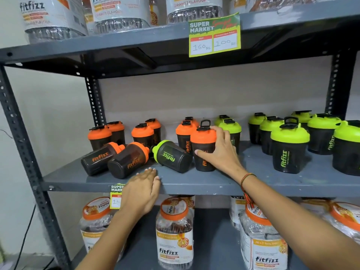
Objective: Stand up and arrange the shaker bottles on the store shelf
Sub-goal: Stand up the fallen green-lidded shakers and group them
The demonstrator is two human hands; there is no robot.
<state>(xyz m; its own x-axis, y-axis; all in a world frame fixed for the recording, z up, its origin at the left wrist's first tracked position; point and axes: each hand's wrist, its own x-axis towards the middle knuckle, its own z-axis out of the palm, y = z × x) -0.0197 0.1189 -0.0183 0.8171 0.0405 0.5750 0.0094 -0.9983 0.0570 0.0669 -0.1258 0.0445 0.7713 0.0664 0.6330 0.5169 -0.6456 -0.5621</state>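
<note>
On the grey middle shelf [194,182], my right hand [218,151] grips an upright orange-lidded shaker bottle [203,137] at the front. Left of it lie three bottles on their sides: a green-lidded one [171,155] and two orange-lidded ones [128,159] [100,157]. My left hand [143,190] rests flat on the shelf's front edge, fingers together, just below the fallen bottles, holding nothing. Several upright orange-lidded bottles [142,134] stand behind. Upright green-lidded bottles [289,147] fill the right side.
Large clear fitfizz jars stand on the shelf below [174,232] and on the shelf above [118,14]. A supermarket price tag [214,36] hangs from the upper shelf edge. The rack's perforated grey upright [25,149] runs along the left.
</note>
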